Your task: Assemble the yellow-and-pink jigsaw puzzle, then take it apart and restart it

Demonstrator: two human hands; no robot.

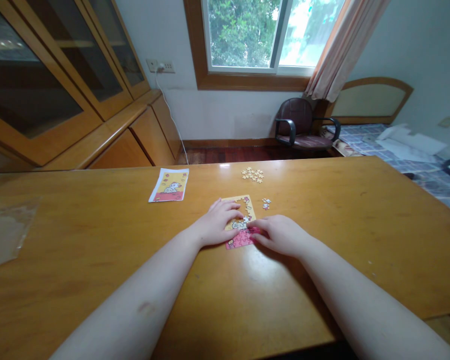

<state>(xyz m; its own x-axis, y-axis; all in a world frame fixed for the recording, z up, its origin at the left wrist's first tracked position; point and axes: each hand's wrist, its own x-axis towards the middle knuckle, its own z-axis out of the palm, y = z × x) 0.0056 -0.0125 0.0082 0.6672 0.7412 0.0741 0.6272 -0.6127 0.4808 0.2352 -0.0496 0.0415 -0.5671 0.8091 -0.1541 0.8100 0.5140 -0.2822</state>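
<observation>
Jigsaw [242, 241] is mid-table, under and between our hands, part-built: pink near band filled, yellow border round a gap on the far half. Our left hand [220, 221] is spread over its left side, fingers bent. Our right hand [281, 234] has thumb and fingertips drawn in at the right edge; too small to tell if they pinch a piece.

For a clean fit, we'd brace the left side lightly with flat fingers, square each tab to its slot, then press straight down. Don't shove sideways; the thin border around the gap looks easy to pop apart. White piece [246, 218] sits at the gap's near side; we can't tell if it's seated.

Materials: pieces look like thin card, knobbed, interlocking. Small cluster [266, 204] just right shows printed faces; pale pieces [249, 174] farther off look plain tan. Picture sheet [169, 185], far left, is flat, white-margined. Table [78, 225] is smooth, glossy wood, so the jigsaw may slide. Clear plastic [7, 232] lies at far left edge, creased.
</observation>
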